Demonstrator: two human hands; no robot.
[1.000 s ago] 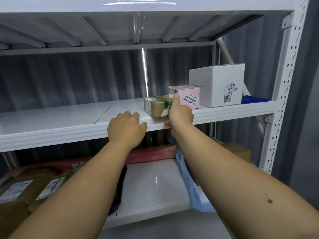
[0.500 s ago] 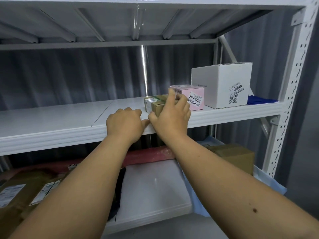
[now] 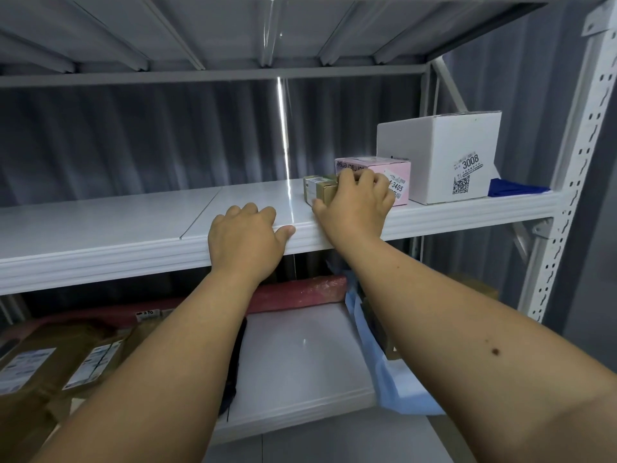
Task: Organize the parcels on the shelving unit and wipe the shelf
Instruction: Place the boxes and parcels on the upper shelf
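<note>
Gripping the brown box (image 3: 320, 192) with my right hand (image 3: 357, 203), fingers curled over it, I judge I'm lining it up just left of the pink box (image 3: 374, 168); my left hand (image 3: 245, 240) lies loosely curled, empty, on the shelf (image 3: 100, 228) edge, probably bracing.

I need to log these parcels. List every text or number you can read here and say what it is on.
"3008": label on the big white cardboard box, above a QR code; small print around it is unreadable.
"3405": white label on the small pink box, partly covered by the right hand.
"270": perhaps, tag on the long red wrapped parcel below.
Labels on the brown cardboard parcels at lower left: too blurred.
</note>
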